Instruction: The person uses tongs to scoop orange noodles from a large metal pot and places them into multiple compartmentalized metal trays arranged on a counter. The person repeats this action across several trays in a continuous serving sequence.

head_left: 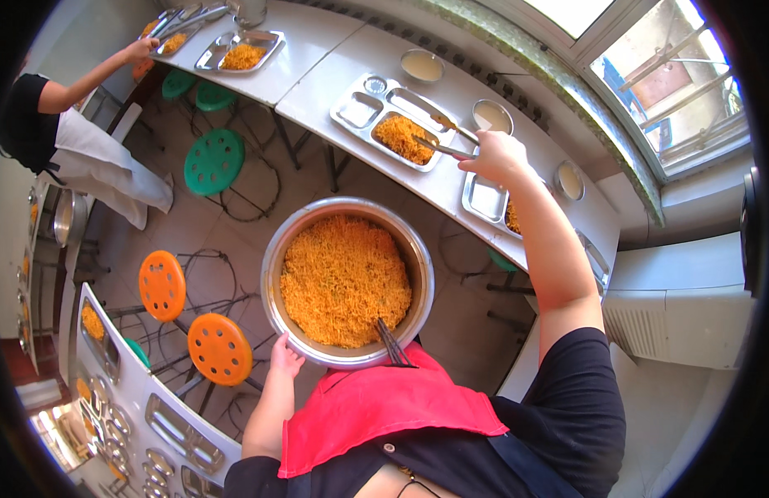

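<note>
My right hand (498, 157) is closed around a pair of metal tongs (454, 149). Their tips reach over the noodles (402, 138) in one compartment of a steel divided tray (359, 111). At my waist is a large round metal pot (426, 274) full of orange noodles (341, 280), with dark chopsticks (389, 339) leaning on its near rim. My left hand (287, 357) supports the pot's lower left edge, its fingers partly beneath the rim. A second divided tray (486, 198) lies partly hidden under my right forearm.
Steel bowls of pale liquid (422, 66) line the wall side of the white table (316, 93). Green (214, 162) and orange stools (219, 348) stand left of the pot. A co-worker (33, 124) stands at the upper left. More trays (184, 432) lie on the lower left table.
</note>
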